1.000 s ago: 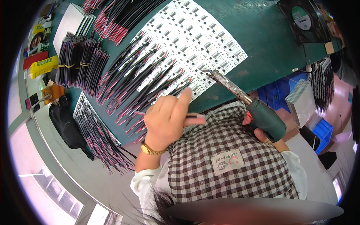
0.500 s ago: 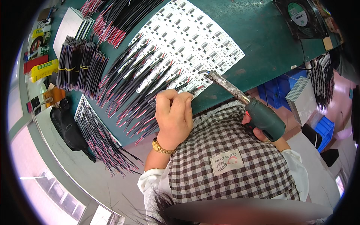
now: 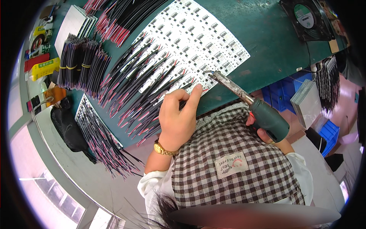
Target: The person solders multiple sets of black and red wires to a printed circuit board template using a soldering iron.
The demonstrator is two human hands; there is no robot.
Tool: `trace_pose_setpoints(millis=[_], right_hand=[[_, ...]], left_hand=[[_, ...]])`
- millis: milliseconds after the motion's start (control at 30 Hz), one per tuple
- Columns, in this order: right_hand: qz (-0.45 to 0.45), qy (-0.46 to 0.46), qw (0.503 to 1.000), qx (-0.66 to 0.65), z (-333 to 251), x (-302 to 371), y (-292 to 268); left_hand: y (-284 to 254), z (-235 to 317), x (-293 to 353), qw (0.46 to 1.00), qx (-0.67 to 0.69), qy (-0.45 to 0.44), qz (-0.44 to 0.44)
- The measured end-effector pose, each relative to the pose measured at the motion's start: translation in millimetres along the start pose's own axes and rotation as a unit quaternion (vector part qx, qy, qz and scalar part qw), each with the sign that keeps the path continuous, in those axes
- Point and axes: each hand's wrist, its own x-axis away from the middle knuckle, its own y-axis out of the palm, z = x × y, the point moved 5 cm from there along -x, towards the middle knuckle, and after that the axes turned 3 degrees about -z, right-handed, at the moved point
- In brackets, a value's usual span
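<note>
Across the left part of the white circuit-board panel point(image 3: 198, 42) on the green bench point(image 3: 263, 23), black-sheathed wire leads point(image 3: 146, 82) already lie in groups; the panel's right part looks unwired, so perhaps more than half remains. The left hand point(image 3: 177, 122), half curled, is beside the nearest group; whether its grip pinches a lead cannot be told. The right hand point(image 3: 263, 134) is wrapped round the soldering iron point(image 3: 270, 119).
</note>
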Motion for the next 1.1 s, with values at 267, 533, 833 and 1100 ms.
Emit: trace_pose_setpoints(millis=[267, 533, 833, 1100], right_hand=[[0.017, -0.01, 1.0, -0.012, 2.6, 0.3, 0.0], [0.023, 0.093, 0.994, -0.06, 2.1, -1.0, -3.5], [-0.077, 0.144, 0.986, -0.02, -1.3, 14.9, -10.1], [-0.021, 0.048, 0.999, 0.003, -18.0, 6.4, -11.5]], left_hand=[[-7.6, 1.0, 1.6, 0.984, 0.147, -0.078, 0.063], [-1.4, 3.0, -4.9, 0.996, 0.038, -0.059, 0.049], [4.9, -1.5, -4.5, 0.994, 0.022, -0.086, 0.065], [7.3, -4.7, -5.4, 0.991, 0.047, -0.086, 0.086]])
